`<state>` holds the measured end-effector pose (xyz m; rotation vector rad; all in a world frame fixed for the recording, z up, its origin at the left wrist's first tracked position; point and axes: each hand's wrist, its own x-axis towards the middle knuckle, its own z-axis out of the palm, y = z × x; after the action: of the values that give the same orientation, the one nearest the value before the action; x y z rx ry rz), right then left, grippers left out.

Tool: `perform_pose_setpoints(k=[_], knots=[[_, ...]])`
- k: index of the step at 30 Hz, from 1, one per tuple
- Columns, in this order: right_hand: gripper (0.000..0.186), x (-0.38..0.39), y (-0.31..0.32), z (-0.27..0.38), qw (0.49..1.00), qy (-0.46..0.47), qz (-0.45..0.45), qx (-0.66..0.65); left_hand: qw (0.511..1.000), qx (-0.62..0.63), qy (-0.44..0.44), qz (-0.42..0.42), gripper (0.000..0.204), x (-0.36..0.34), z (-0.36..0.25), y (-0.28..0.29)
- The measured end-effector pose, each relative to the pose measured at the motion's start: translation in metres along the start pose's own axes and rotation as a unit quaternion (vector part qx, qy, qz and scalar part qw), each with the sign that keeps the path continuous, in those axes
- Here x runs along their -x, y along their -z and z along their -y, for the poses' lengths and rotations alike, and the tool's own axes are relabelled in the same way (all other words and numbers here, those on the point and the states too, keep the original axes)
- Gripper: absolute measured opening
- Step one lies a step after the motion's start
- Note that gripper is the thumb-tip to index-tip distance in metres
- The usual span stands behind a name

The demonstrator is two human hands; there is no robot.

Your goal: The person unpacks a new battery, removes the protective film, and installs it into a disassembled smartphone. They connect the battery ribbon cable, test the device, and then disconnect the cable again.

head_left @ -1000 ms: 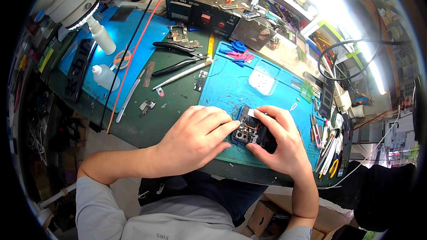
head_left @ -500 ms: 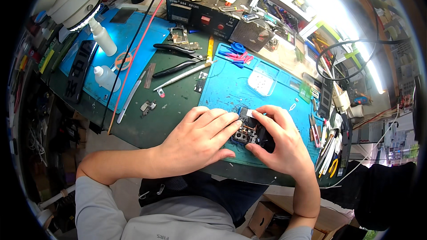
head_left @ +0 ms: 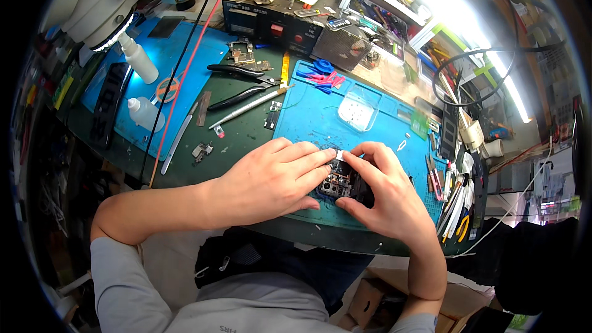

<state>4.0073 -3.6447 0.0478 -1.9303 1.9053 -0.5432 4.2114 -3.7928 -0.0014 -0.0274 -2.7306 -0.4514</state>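
An opened smartphone lies on the blue repair mat, its dark inner parts and camera modules showing. My right hand grips it from the right, index finger by a small white piece at its top and thumb at the lower edge. From the left, my left hand reaches across with its fingers stretched out. Those fingertips rest on the phone's upper left part, and the thumb is apart from them beside the lower left corner. Both hands cover parts of the phone.
Beyond the phone sits a clear plastic box with small bits inside. Black-handled pliers, a silver pen-like tool and tweezers lie to the left. White dropper bottles stand under a microscope. Various hand tools crowd the right edge.
The whole view has shifted slightly. Both hands stay at the phone in nearly the same pose, with the left thumb a little closer to the phone's lower left corner.
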Motion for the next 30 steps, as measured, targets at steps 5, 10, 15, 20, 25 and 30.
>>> perform_pose_setpoints(k=[5,10,15,20,25,30], knots=[[0.067,0.001,0.001,-0.008,1.0,0.02,0.001,0.009,0.999,0.031,0.004,-0.006,0.06,-0.012,0.002,0.001],[0.058,0.004,-0.001,-0.008,0.999,0.03,-0.016,-0.002,0.997,0.069,0.036,-0.028,0.058,-0.015,0.001,-0.002],[0.055,0.006,-0.004,-0.011,0.999,0.036,-0.026,-0.003,0.993,0.092,0.045,-0.05,0.059,-0.014,0.002,-0.003],[0.055,0.006,-0.005,-0.011,0.998,0.044,-0.037,-0.001,0.992,0.104,0.057,-0.049,0.057,-0.014,0.003,-0.002],[0.06,0.006,-0.009,-0.011,0.998,0.036,-0.046,-0.003,0.991,0.113,0.071,-0.029,0.053,-0.014,0.007,0.002],[0.068,0.005,-0.009,-0.011,0.999,0.027,-0.043,-0.011,0.99,0.114,0.072,-0.027,0.05,-0.013,0.008,0.002]])
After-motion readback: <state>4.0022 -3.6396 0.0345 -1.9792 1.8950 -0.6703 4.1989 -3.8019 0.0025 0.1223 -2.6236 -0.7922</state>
